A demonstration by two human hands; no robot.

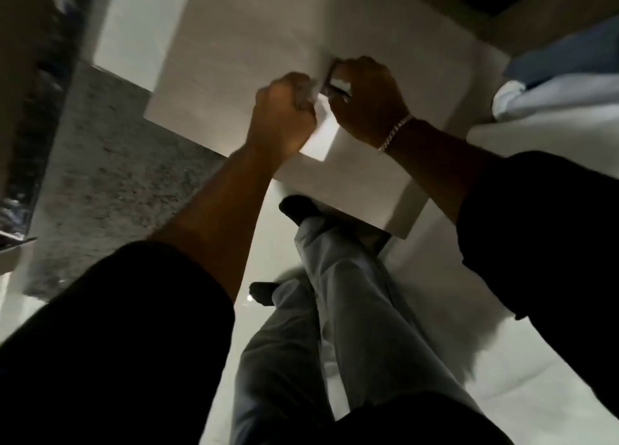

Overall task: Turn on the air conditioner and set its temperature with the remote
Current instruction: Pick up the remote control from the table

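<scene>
Nearest the camera are two dark sleeves (pixel 127 327) and grey trousers (pixel 335 310) above a pale glossy floor (pixel 435 327), with dark feet below the edge of a white table (pixel 234 59). Further out, both forearms reach over the tabletop. The left hand (pixel 281 113) is curled into a fist around something white, too blurred to name. The right hand (pixel 365 99), with a silver bracelet (pixel 395 133) at the wrist, has its fingers closed on a small object with a white patch and dark edge, probably the remote (pixel 340 87), held just above the table between the hands. Speckled grey carpet (pixel 117 149) lies left; pale and blue bedding (pixel 552 86) lies right.
</scene>
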